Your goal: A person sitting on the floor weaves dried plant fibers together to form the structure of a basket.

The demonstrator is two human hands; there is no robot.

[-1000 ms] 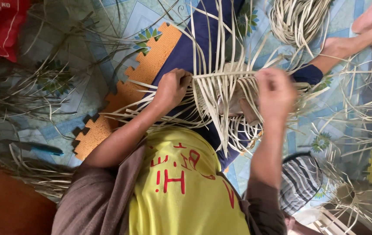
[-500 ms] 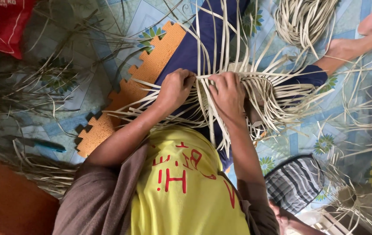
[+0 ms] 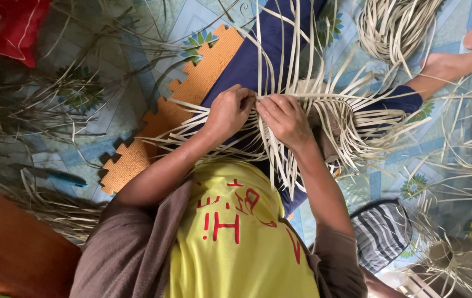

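Pinching pale strips (image 3: 324, 105) together, left hand (image 3: 229, 110) and right hand (image 3: 286, 118) meet at a small woven patch, most ends fanning loose.

Wearer's torso: bright yellow T-shirt (image 3: 236, 237) with red print across the front, under an open grey-brown overshirt (image 3: 131, 248) whose sleeves end at about the elbow, so both forearms are bare. Left hand (image 3: 229, 110) and right hand (image 3: 286, 118) bare, no rings, watch or gloves visible; nails short where they show. Lap and outstretched leg covered in plain dark blue cloth (image 3: 258, 55), trousers or skirt cannot be told, hem ending at a bare ankle.
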